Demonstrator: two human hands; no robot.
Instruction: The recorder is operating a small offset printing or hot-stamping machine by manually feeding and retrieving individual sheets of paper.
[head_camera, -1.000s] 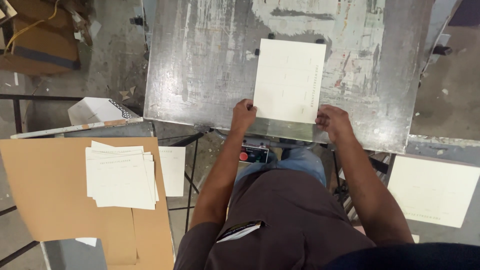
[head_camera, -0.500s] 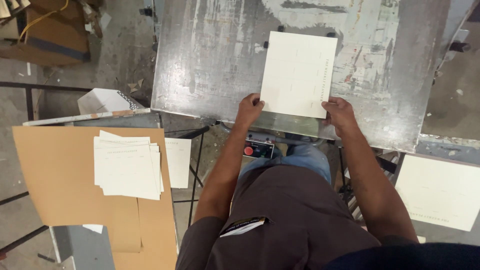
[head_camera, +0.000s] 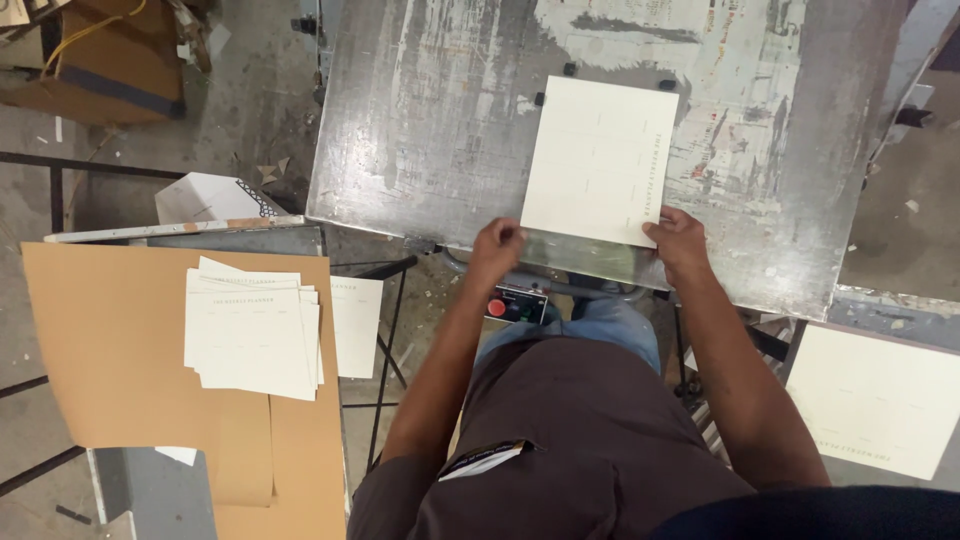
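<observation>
Seen from above: a worn metal table (head_camera: 420, 130), scratched and streaked. On it, toward the far right, a cream sheet (head_camera: 600, 160) lying flat, its far edge against small black stops. At the sheet's near left corner, the left hand (head_camera: 497, 246), fingers curled at the edge; at its near right corner, the right hand (head_camera: 678, 243), resting on the edge. Just below the table's near edge, a control box with a red button (head_camera: 512, 305). Off to the left, a stack of printed cream sheets (head_camera: 252, 330) on brown cardboard (head_camera: 100, 340). Near right, another cream sheet (head_camera: 880, 398) lying apart.
</observation>
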